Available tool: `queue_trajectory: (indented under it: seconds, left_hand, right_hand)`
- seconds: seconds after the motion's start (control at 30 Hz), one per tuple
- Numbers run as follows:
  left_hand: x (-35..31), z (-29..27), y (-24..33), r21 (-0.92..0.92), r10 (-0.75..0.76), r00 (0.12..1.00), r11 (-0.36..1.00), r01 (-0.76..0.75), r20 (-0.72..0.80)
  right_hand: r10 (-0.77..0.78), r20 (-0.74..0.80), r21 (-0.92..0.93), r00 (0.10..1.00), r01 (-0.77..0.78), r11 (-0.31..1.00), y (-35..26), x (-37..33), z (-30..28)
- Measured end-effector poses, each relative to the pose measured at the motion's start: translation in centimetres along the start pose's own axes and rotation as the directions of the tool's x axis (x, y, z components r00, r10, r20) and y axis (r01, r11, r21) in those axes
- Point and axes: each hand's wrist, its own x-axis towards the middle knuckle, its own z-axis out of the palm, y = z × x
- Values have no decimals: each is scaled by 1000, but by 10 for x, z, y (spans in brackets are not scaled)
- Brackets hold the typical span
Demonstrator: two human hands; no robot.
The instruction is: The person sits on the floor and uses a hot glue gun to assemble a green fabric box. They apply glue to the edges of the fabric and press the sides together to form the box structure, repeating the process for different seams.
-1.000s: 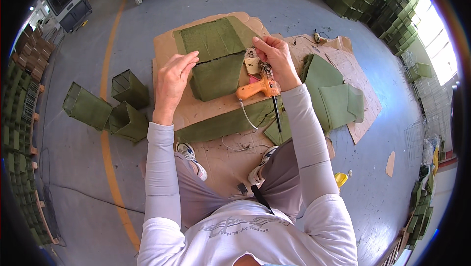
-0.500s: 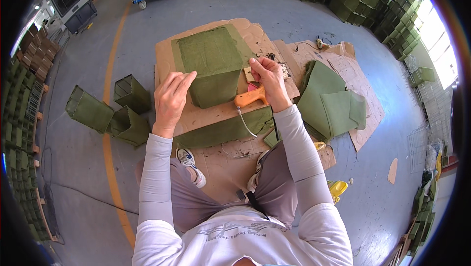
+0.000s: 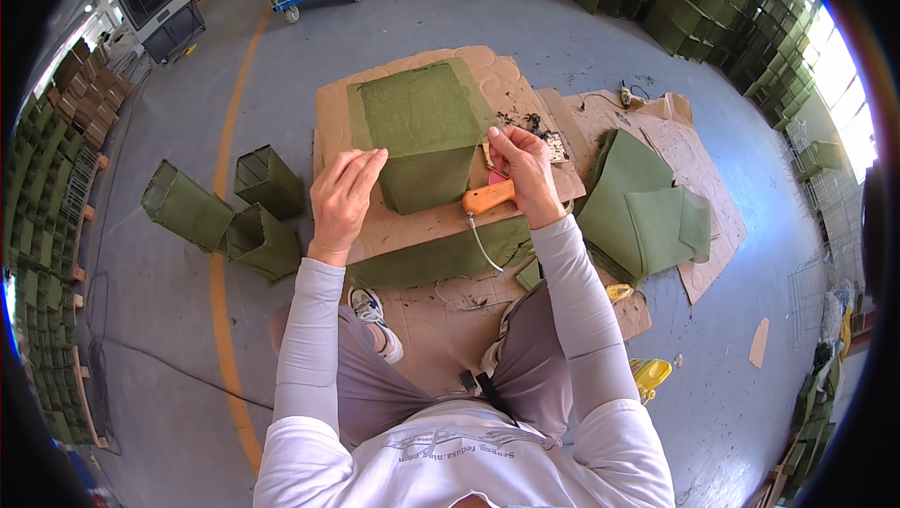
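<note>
From where I stand, stacked green boxes [image 3: 47,236] line the far left wall, and inward from them a yellow line [image 3: 220,288] runs along the floor. Three open green tubs [image 3: 187,206] lie grouped beside a sheet of cardboard [image 3: 337,124]. At the cardboard, the person's left hand [image 3: 342,203] has its fingers bunched nearly closed, the tips pinching the near left part of a green cloth [image 3: 422,110]. That cloth lies on the cardboard between the two hands, its flat panel uppermost and its near side folded down. Just right of it, an orange glue gun [image 3: 489,197] points its handle leftward, the front hidden by the right hand [image 3: 527,175]; I can't tell whether they touch. That hand is partly curled, thumb and forefinger closed on the cloth's right corner. Farther right, green sheets [image 3: 633,203] overlap in a pile on more cardboard.
</note>
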Motion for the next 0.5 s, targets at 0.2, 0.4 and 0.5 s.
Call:
queue_trajectory:
  seconds: [0.2,0.4,0.5]
  left_hand:
    - [-5,2,1,17,6,1000,1000,-6,27]
    - [-6,2,1,32,26,999,999,-27,28]
    - [-7,2,1,29,29,999,999,-30,21]
  right_hand:
    - [22,4,-13,1000,-22,1000,1,-1,-3]
    - [23,1,-41,1000,-23,999,5,-1,-7]
    - [32,-9,-45,999,-32,998,4,-1,-5]
